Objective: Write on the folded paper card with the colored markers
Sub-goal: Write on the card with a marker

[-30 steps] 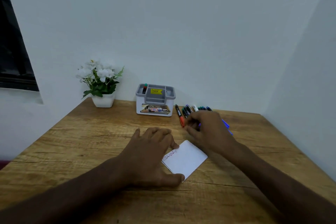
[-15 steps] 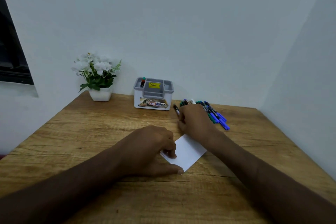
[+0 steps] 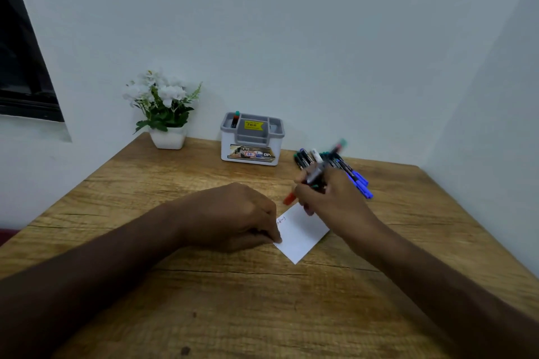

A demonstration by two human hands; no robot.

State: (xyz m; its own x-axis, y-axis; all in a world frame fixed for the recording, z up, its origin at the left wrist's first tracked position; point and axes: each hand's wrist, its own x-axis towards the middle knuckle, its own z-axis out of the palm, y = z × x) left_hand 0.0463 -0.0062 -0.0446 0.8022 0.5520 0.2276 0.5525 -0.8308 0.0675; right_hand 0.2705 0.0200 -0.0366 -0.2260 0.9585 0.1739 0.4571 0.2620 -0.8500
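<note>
Right hand fingers are pinching two markers at once, blurry, so one could slip onto the folded paper card just below while left hand fingers, curled, pin its edge.

Left hand curled (knuckles up), right hand gripping, blurred.
</note>
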